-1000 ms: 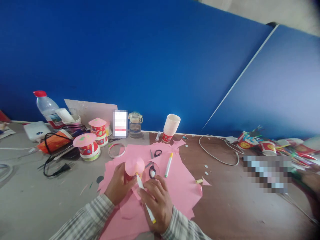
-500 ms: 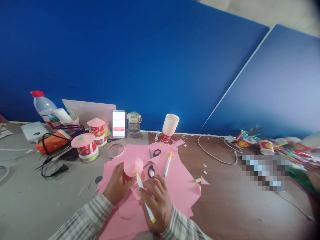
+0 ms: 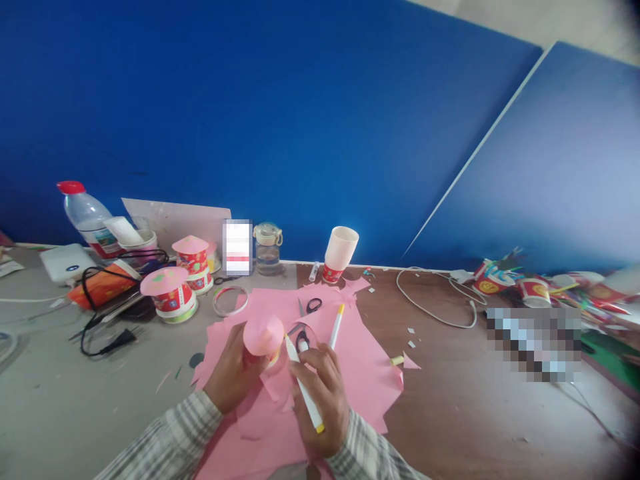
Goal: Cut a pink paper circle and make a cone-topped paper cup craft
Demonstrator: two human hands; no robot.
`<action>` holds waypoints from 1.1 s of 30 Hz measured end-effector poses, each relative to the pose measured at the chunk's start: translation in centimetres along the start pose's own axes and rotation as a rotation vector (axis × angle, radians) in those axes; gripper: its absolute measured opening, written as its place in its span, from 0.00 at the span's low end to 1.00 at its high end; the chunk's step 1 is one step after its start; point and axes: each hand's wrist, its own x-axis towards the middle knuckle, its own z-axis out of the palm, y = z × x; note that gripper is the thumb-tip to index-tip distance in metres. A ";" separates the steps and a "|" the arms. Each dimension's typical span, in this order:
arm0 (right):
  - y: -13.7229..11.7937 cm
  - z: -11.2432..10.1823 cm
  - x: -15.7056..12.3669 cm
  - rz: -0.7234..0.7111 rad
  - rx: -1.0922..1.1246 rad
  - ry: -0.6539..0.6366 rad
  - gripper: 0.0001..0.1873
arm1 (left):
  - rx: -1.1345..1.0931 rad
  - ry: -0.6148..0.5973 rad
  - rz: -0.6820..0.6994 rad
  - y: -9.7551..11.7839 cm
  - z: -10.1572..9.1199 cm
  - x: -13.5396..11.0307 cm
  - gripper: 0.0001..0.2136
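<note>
My left hand is wrapped round a paper cup with a pink paper cone roof; most of the cup is hidden by the fingers and the roof. In my right hand is a white marker with a yellow end, gripped like a pen. Its tip sits just right of the cone's edge, apart from it as far as I can see. Below both hands lie overlapping sheets of pink paper. Scissors and a second marker rest on the paper beyond my right hand.
Two red cups with pink roofs stand at the left, near a tape roll and black cable. Behind are a phone, a glass bottle and stacked paper cups. A blue partition bounds the back.
The marker has moved right, off the cone's lower edge, together with my right hand. The cone-roofed cup has tilted and shifted slightly left in my left hand.
</note>
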 end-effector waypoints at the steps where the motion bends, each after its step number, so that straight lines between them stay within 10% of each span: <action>1: 0.0 0.0 0.0 -0.010 0.010 -0.008 0.17 | -0.024 -0.019 -0.014 0.0 0.0 0.0 0.26; 33: -0.1 0.9 0.0 -0.075 -0.042 -0.045 0.18 | 0.152 0.056 0.069 -0.8 0.6 0.0 0.25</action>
